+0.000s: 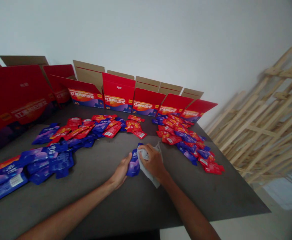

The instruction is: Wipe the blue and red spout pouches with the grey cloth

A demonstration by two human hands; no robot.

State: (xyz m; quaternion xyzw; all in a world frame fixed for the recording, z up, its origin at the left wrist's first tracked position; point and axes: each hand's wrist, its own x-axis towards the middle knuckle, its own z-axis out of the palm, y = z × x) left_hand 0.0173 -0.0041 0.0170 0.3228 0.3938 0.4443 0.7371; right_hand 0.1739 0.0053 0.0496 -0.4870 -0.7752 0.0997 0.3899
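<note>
**A:** Nearest us, what enters the figure from below?

**B:** Our left forearm (71, 210) and right forearm (188, 213), reaching to the two hands near the middle of the table.

**A:** Beginning at the fingers, what is each hand doing?

**B:** The fingers of our left hand (121, 171) curl closed against the side of a blue sachet (134, 165). Those of our right hand (153, 161) clench a grey cloth (149, 176) over the sachet's upper end, so the two hands hold it between them.

**A:** How should the sachet handle?

**B:** We judge it light, soft and limp, with a film that may slip. The flat sealed ends look like the firmest place to take hold.

**A:** And moving outward?

**B:** The sachet is held over the dark table top (215, 196). Loose red sachets (185, 136) lie in a heap to our right, and blue sachets (51, 163) lie to our left. Beyond stand open red cartons (117, 91) against a white wall (146, 33), with wooden frames (260, 116) leaning at the right.
</note>
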